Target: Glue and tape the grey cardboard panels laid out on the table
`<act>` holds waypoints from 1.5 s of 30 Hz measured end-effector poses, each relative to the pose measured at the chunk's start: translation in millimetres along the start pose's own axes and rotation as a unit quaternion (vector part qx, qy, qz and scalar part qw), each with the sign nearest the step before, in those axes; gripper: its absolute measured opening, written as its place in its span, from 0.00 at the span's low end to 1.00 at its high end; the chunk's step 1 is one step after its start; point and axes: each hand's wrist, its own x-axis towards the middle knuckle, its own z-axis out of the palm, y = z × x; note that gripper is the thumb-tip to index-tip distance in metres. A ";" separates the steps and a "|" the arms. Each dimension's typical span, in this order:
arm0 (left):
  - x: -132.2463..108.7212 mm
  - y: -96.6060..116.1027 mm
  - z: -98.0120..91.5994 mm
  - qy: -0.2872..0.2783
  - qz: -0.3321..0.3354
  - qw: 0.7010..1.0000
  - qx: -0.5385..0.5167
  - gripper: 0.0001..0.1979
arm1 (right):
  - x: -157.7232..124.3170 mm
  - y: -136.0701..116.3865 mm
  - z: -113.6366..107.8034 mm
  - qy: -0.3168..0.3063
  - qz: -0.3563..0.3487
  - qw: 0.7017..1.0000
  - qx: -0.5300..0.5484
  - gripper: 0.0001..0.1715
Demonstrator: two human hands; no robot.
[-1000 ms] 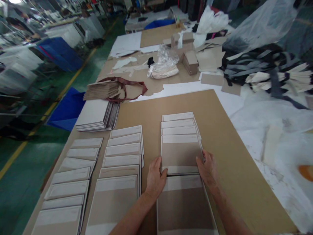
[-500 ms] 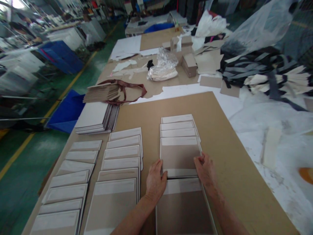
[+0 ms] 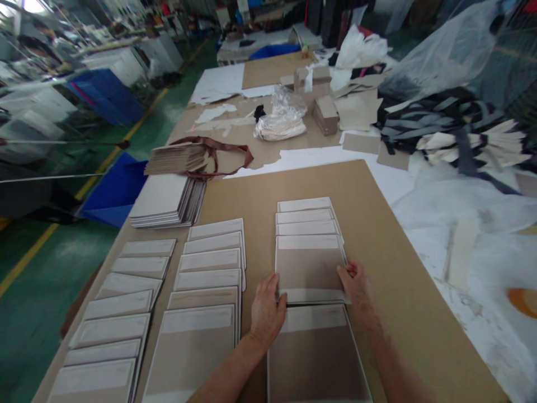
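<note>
A flat rectangular cardboard panel [image 3: 309, 267], grey-beige with paler bands along its far and near edges, lies on top of an overlapping row. My left hand [image 3: 268, 305] grips its left edge near the close corner, thumb over the corner. At the right edge, my right hand [image 3: 356, 285] pinches the panel between thumb and fingers. Right below it, nearer to me, is another panel [image 3: 314, 358] with a pale far band. Behind the held one, pale strips of several overlapped panels [image 3: 305, 215] show.
Two more overlapping rows, a middle row [image 3: 197, 336] and a left row [image 3: 100, 330], lie on the brown board [image 3: 398, 313]. Beyond them stand a stack of panels [image 3: 157, 201] and brown pieces with a strap [image 3: 180, 158]. Fabric strips [image 3: 448, 123] are heaped at right; a blue bin [image 3: 115, 190] stands left.
My right hand has shifted slightly to the right along the panel's edge. My left hand stays in place, and the panels look nearly unmoved.
</note>
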 end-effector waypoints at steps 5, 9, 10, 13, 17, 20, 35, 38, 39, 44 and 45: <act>1.1 -9.9 3.8 0.013 -0.007 0.999 -0.049 0.23 | -1.7 -32.7 -22.1 -0.128 0.093 0.961 0.229 0.30; -2.2 6.2 -7.6 0.084 -0.048 0.991 -0.091 0.27 | -25.8 -77.3 -44.7 -0.198 0.113 0.917 0.329 0.22; -5.5 17.4 -15.1 0.103 -0.058 0.988 -0.096 0.30 | -36.5 -89.4 -48.7 -0.203 0.085 0.920 0.323 0.20; -23.1 59.9 -46.3 0.095 -0.050 0.980 -0.170 0.36 | -78.0 -122.4 -52.6 -0.213 -0.100 0.939 0.252 0.08; -54.7 96.3 -88.7 0.077 -0.099 0.939 -0.320 0.44 | -141.4 -147.0 -32.2 -0.198 -0.354 0.896 0.182 0.07; -71.9 91.0 -110.0 0.105 -0.272 0.872 -0.394 0.42 | -178.9 -152.9 -5.9 -0.192 -0.468 0.849 0.152 0.09; -93.9 61.2 -165.1 0.188 -0.430 0.751 -0.465 0.34 | -133.1 -114.8 -28.2 -0.190 -0.236 0.948 0.102 0.33; -88.2 49.9 -134.8 0.044 -0.379 0.779 -0.497 0.29 | -124.2 -78.6 -48.5 -0.287 -0.053 0.948 0.125 0.27; -85.3 44.8 -119.9 0.000 -0.355 0.799 -0.485 0.26 | -125.1 -63.7 -54.3 -0.301 0.014 0.945 0.129 0.27; -88.7 20.6 -49.6 -0.040 -0.263 0.919 -0.292 0.16 | -143.0 9.0 -67.2 -0.226 0.093 0.970 -0.002 0.30; -93.2 17.7 -41.7 -0.038 -0.245 0.938 -0.242 0.17 | -147.1 17.8 -66.6 -0.214 0.095 0.972 -0.035 0.31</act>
